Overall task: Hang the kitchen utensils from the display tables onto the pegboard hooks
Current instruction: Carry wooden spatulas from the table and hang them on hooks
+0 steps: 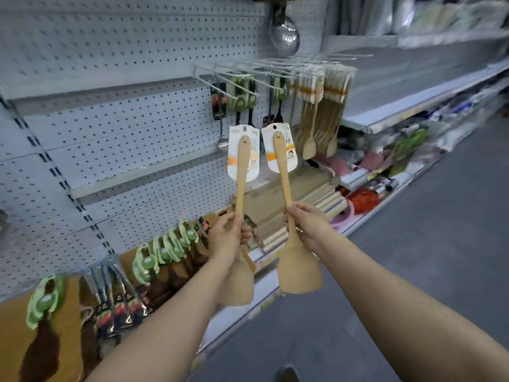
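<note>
One view only, from a camera worn on the person's head, facing forward and down along a shop aisle. Both forearms come in from 6 o'clock; the left hand and right hand sit near the lens at mid-frame. The pegboard fills 9 to 12 o'clock, slanting away, and the floor runs toward 3 o'clock. The wide lens bends the edges; the shelves at 1 o'clock are blurred, perhaps by head motion.

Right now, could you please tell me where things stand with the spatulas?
Left hand grips left spatula, right hand grips right spatula. Both handle-up, neither hung on pegboard yet. Path looks clear.
</note>
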`<state>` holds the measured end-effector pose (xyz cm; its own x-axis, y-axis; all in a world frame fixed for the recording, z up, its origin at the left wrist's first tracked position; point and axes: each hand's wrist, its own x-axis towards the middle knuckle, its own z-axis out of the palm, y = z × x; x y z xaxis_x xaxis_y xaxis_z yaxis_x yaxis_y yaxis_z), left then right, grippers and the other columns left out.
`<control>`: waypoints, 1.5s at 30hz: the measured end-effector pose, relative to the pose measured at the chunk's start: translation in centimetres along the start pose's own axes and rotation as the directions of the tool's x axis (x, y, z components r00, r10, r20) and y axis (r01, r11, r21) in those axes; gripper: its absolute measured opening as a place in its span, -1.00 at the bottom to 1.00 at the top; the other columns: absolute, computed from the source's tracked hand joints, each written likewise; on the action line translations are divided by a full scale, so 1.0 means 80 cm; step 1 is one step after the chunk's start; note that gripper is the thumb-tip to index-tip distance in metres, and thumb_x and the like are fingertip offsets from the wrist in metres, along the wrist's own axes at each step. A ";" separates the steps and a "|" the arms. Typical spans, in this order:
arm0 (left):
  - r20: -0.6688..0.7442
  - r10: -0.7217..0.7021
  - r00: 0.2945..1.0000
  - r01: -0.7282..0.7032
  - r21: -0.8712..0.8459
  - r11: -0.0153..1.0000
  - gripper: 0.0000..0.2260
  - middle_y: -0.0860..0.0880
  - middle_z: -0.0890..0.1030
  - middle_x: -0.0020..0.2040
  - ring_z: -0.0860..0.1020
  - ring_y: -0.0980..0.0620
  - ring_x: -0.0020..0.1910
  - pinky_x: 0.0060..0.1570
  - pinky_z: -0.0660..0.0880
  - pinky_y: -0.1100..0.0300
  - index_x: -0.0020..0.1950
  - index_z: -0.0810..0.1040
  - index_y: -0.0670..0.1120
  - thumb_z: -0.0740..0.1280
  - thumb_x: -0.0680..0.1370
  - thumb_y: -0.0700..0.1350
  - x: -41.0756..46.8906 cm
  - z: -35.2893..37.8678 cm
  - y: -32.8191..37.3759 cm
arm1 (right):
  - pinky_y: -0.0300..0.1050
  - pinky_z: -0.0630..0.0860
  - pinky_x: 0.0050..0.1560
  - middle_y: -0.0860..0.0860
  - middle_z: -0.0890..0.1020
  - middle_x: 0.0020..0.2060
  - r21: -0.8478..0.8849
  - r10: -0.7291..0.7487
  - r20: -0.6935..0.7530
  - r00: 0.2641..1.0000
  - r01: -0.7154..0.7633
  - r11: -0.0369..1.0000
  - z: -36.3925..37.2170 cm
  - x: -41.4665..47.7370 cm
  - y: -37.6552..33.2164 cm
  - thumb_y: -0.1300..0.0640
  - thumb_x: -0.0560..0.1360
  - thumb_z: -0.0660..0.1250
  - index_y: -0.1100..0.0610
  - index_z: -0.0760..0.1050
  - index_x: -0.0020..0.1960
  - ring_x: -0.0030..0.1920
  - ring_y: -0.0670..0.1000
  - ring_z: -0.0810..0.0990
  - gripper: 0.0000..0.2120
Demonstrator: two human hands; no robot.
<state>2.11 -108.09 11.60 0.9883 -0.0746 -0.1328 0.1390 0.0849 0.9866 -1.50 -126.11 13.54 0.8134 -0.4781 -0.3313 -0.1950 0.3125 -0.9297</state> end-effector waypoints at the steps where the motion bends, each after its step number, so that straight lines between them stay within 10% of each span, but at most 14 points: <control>1: 0.019 0.006 1.000 -0.005 -0.037 0.999 -0.87 -0.15 0.68 -0.19 0.64 0.07 -0.35 -0.28 0.59 0.19 0.08 0.58 -0.17 0.30 0.64 -0.14 0.014 0.026 0.003 | -0.17 0.53 -0.29 0.04 0.63 -0.26 0.005 -0.019 0.007 1.000 0.019 1.000 -0.014 0.017 -0.014 0.24 0.61 0.34 0.16 0.57 0.02 -0.25 -0.02 0.59 -0.96; 16: 0.032 0.076 0.997 -0.071 -0.128 0.989 -0.84 -0.07 0.72 -0.15 0.59 0.11 -0.36 -0.32 0.53 0.25 0.18 0.60 -0.04 0.31 0.63 -0.06 0.157 0.384 0.038 | -0.15 0.53 -0.31 0.09 0.64 -0.22 0.018 -0.142 0.031 0.989 0.142 0.990 -0.229 0.275 -0.198 0.16 0.58 0.40 0.12 0.65 0.03 -0.29 -0.01 0.57 -0.93; 34: -0.445 0.116 0.888 -0.209 -0.166 0.964 -0.93 -0.11 0.69 -0.21 0.54 0.04 -0.36 -0.33 0.45 0.16 0.08 0.56 -0.07 0.30 0.64 -0.13 0.194 0.622 0.042 | -0.06 0.55 -0.20 0.10 0.59 -0.27 -0.053 -0.015 0.394 0.919 0.039 0.998 -0.361 0.513 -0.294 0.06 0.58 0.41 0.20 0.63 0.01 -0.28 0.04 0.54 -0.81; 45: -0.447 0.116 0.887 -0.209 -0.165 0.964 -0.90 -0.19 0.72 -0.08 0.68 -0.11 -0.07 0.07 0.58 -0.04 0.08 0.57 -0.19 0.37 0.57 -0.27 0.223 0.660 0.022 | -0.11 0.59 -0.21 0.09 0.62 -0.18 -0.069 0.002 0.452 0.892 0.032 0.997 -0.364 0.594 -0.290 0.03 0.57 0.42 0.18 0.65 0.04 -0.18 0.05 0.56 -0.79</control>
<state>16.71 -161.72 15.94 0.9205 0.3882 -0.0458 -0.0623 0.2613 0.9632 25.71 -179.95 14.67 0.9729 -0.0543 -0.2248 -0.2058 0.2397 -0.9488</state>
